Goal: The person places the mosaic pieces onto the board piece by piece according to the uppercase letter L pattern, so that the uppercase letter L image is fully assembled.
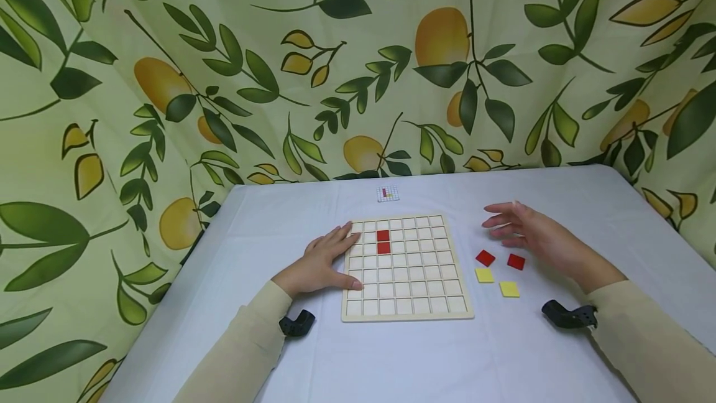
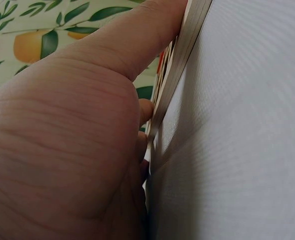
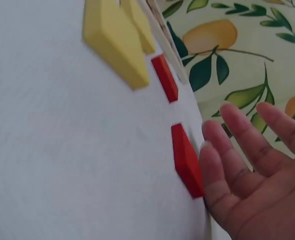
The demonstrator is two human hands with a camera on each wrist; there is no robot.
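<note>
Head view: the left hand point(image 1: 324, 264), fingers spread, rests on the left edge of the grid board point(image 1: 416, 290); the right hand point(image 1: 528, 229), relaxed and empty, hovers near loose red tiles point(image 1: 516, 261) and yellow tiles point(image 1: 509, 290) (two each) on the counter point(image 1: 425, 359). Left wrist: same hand touching the board. Right wrist: loose fingers beside red.

A curtained-off spot, though whether in a home or a studio cannot be told: a leafy, fruit-printed curtain point(image 1: 369, 36) hangs behind and beside a white-clothed counter point(image 1: 403, 359).

Four tiles point(image 1: 509, 290) lie right of the board point(image 1: 401, 273).
</note>
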